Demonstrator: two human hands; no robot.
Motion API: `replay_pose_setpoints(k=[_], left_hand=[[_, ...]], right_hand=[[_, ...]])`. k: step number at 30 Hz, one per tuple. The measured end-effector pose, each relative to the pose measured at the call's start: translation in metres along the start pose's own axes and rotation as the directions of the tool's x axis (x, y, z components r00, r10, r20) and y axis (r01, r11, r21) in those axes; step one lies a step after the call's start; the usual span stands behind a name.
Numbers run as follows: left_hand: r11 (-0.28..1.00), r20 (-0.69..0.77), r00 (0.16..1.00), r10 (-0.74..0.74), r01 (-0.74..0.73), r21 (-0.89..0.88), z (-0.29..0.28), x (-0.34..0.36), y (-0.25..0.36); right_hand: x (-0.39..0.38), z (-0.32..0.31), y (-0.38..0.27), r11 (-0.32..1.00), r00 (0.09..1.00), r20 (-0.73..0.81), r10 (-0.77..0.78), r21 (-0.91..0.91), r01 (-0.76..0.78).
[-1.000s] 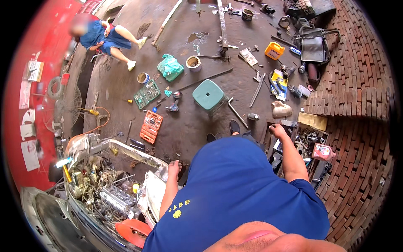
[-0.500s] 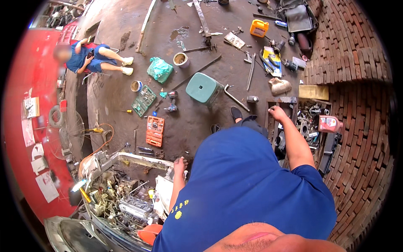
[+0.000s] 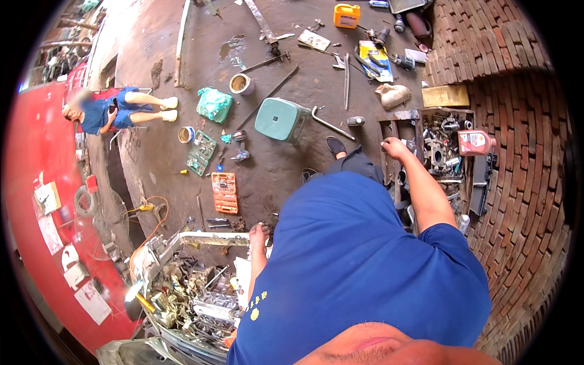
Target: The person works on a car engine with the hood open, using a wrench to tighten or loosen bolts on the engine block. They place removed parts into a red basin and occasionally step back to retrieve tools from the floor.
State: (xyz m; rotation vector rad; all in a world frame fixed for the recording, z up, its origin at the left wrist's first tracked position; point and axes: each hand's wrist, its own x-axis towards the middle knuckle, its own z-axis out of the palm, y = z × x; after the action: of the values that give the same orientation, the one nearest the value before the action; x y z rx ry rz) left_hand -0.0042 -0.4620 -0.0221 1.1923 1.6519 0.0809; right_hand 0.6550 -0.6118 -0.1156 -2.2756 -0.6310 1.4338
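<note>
My left hand (image 3: 259, 235) hangs beside my body, over the near edge of a car's open engine bay (image 3: 207, 302). Its fingers are curled, with a small pale spot at the fingertips; what they hold, if anything, is too small to name. My right hand (image 3: 395, 148) is out to the right, above or beside a wooden-framed bin (image 3: 389, 125) of metal parts. Those fingers are curled in too, and their inside is hidden. Ahead of me stands a green plastic stool (image 3: 277, 118), with a bent metal bar (image 3: 331, 123) to its right.
An orange tool case (image 3: 225, 193) and a green socket set (image 3: 201, 153) lie open on the floor, near a cordless power tool (image 3: 241, 146). A red bottle (image 3: 474, 143) tops the parts by the brick wall (image 3: 517, 176). A person (image 3: 100, 114) sits at far left holding a phone.
My view has turned and moved forward, so the stool and floor tools sit further left and higher. My feet have shifted; both hands stay low at my sides with curled fingers.
</note>
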Motion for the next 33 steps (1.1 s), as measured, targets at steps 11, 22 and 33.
replay_pose_setpoints(k=[11, 22, 33], left_hand=[[0.988, 0.041, 0.994, -0.097, 0.101, -0.119, -0.024, 0.059, -0.052], [0.51, 0.333, 0.845, 0.418, -0.522, 0.683, -0.062, 0.128, -0.025], [0.971, 0.148, 0.985, -0.092, 0.121, -0.208, -0.019, 0.118, 0.085]], right_hand=[[-0.017, -0.006, -0.004, 0.987, 0.995, -0.079, -0.053, -0.157, 0.04], [-0.063, 0.013, 0.033, 0.992, 0.983, -0.129, 0.129, 0.013, -0.129], [-0.177, -0.068, 0.012, 0.962, 0.645, -0.752, 0.135, -0.056, -0.266]])
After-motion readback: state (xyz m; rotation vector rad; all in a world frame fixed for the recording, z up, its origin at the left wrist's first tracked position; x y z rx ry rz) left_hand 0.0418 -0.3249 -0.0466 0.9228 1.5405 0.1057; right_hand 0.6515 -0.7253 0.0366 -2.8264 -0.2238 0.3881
